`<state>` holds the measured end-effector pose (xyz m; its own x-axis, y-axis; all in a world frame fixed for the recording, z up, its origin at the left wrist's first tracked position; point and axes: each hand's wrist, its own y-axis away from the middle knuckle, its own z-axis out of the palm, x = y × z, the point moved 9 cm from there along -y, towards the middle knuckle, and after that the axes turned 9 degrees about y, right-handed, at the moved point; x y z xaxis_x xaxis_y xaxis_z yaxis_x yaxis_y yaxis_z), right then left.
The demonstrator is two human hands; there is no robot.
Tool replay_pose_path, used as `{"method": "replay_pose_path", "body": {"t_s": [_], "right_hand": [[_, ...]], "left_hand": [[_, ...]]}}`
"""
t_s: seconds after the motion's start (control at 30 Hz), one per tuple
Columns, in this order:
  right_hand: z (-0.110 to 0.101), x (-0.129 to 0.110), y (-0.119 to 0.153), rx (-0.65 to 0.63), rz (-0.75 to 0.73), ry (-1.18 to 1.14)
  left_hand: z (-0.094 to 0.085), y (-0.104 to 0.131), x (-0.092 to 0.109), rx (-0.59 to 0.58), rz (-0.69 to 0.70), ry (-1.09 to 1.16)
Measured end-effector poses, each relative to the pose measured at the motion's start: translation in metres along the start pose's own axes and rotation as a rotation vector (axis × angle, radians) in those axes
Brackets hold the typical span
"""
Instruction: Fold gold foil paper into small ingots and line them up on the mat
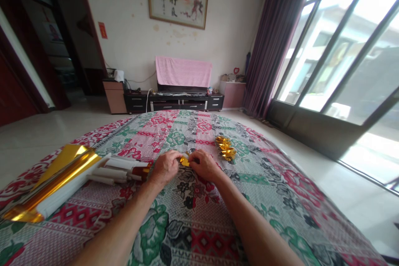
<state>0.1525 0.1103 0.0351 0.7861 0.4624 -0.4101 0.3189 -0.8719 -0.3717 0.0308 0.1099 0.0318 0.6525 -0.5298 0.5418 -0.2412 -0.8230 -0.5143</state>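
A small piece of gold foil [184, 161] is held between my two hands above the patterned cloth. My left hand [166, 167] pinches its left side, fingers closed. On the other side my right hand [204, 165] grips the foil, fingers curled. Several crumpled gold foil shapes [225, 148] lie in a cluster to the right of my hands. At the left lie a large roll of gold foil [67, 178] and several white paper rolls [114, 172], one with a brown-gold end near my left wrist.
The floral tablecloth [202, 216] covers the broad surface under my arms. Past its far edge are a low black cabinet [177, 103] and a pink cloth [183, 72] over a screen-like object. Glass doors [327, 62] are at the right.
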Motion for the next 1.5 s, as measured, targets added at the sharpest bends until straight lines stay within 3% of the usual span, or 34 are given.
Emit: {"method": "replay_pose_path", "body": {"t_s": [0.17, 0.33, 0.47, 0.63, 0.83, 1.03, 1.2, 1.5], "right_hand": [[0.000, -0.001, -0.001, -0.008, -0.002, 0.037], [0.000, -0.002, 0.000, -0.002, -0.011, 0.041], [-0.003, -0.002, 0.002, 0.057, -0.014, 0.025], [-0.007, 0.006, 0.005, 0.148, 0.064, -0.009], [-0.009, 0.000, 0.005, 0.169, 0.020, 0.043], [-0.012, -0.002, 0.007, 0.169, 0.050, 0.100], [-0.012, -0.003, 0.007, 0.165, 0.060, 0.100], [-0.013, 0.000, 0.006, 0.171, 0.078, 0.079]], "left_hand": [[0.011, 0.005, 0.011, -0.172, 0.085, -0.159], [0.011, 0.010, 0.025, -0.252, 0.095, -0.269], [0.010, 0.010, 0.030, -0.195, 0.040, -0.330], [0.008, 0.009, 0.033, -0.117, 0.042, -0.254], [0.012, 0.006, 0.040, -0.137, 0.099, -0.148], [0.002, 0.003, 0.029, -0.044, 0.019, -0.178], [0.001, 0.003, 0.025, -0.046, -0.026, -0.178], [0.008, 0.004, 0.036, -0.078, 0.078, -0.202]]}}
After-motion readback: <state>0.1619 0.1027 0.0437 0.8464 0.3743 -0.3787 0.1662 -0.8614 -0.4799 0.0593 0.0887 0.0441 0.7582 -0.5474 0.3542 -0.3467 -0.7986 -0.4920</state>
